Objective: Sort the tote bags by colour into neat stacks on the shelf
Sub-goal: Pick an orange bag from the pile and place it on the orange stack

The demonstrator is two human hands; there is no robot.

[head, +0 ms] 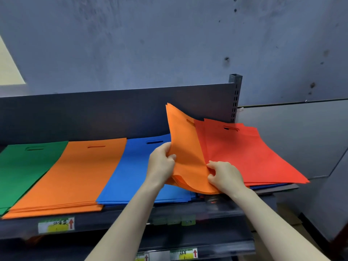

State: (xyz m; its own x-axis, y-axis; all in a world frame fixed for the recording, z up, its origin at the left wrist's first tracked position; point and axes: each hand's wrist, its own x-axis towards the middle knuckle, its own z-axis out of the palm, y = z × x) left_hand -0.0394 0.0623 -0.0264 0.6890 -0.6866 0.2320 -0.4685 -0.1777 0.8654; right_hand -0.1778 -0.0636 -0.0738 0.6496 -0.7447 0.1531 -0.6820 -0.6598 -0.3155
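Holding up a sheaf of orange bags (185, 147) off the mixed pile at the right end of the shelf (113, 219), tilted and bowed above the red bags (244, 153) lying flat beneath. Gripping its left edge with the left hand (162, 161), curled round the cloth with the thumb on the front face. Pinching its lower right edge with the right hand (224, 175), curled tight on the cloth and on nothing else.

Looks like thin, limp cloth: very light, floppy, likely to sag and fan apart, and probably slick sheet on sheet. Best taken by two opposite edges, or flat from beneath, squeezing the whole sheaf so that no single bag slides out. Better not to lift by the cut-out handles; would let the rest droop.

Probably bound for the orange stack (75, 176), lying flat between the green stack (24, 170) and the blue stack (135, 166). Calls for carrying across the blue without dragging its top bag, then squaring to the edges. Leaves red on top at the right, with a few blue bags (267, 186) showing underneath, not yet sorted.
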